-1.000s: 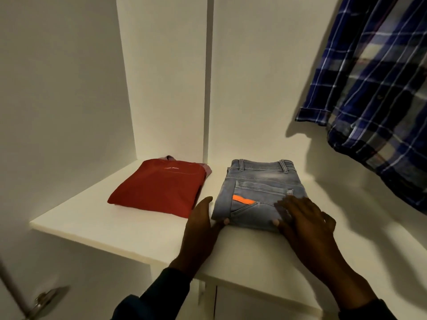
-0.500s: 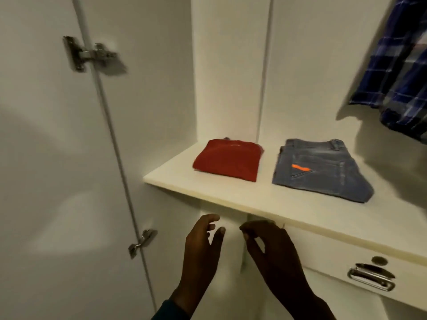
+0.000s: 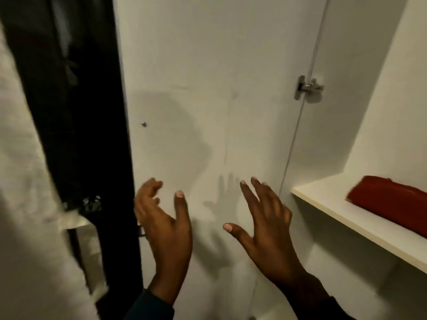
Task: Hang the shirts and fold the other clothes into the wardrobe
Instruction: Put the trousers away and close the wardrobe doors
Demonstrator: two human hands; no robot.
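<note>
A folded red garment (image 3: 390, 203) is lying flat on the white wardrobe shelf (image 3: 342, 214), cut off by the frame's right edge.

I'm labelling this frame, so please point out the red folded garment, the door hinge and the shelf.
red folded garment (image 3: 390, 199), head view, on its top face.
door hinge (image 3: 308, 87), head view, on its metal body.
shelf (image 3: 360, 224), head view, on its front edge.

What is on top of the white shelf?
A folded red garment lies on the white shelf at the right. Only part of it shows, as the picture's edge cuts it off. What lies further along the shelf cannot be seen. Both hands are off the shelf.
</note>
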